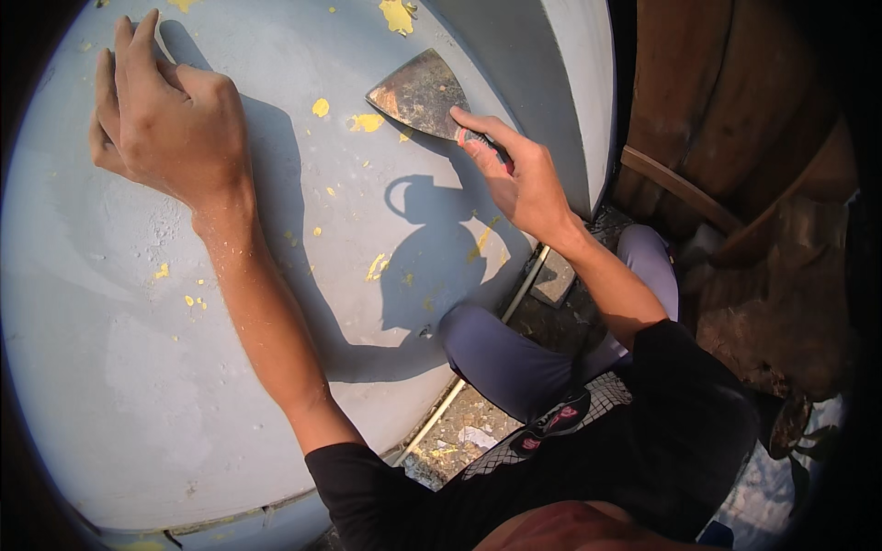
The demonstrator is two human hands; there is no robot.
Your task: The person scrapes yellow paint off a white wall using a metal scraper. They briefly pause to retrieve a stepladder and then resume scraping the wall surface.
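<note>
My right hand (527,175) grips a putty knife (424,93) by its red and dark handle, with one finger stretched onto the base of the blade. The wide, stained metal blade points up and left, close over the grey painted wall (131,386). A yellow patch (366,122) shows on the wall by the blade's lower edge. At the upper left, my left hand (179,131) is near or against the wall with bent, parted fingers. Nothing shows in it, though its palm is turned away. Other yellow patches (398,15) dot the surface.
A thin pale pipe (458,392) follows the wall's base. My bent knee (496,351) is close to the wall, and a brick-like block (553,282) lies on the ground beyond. Brown wooden boards (679,89) stand at the right. Shadows of my head and arms fall across the wall.
</note>
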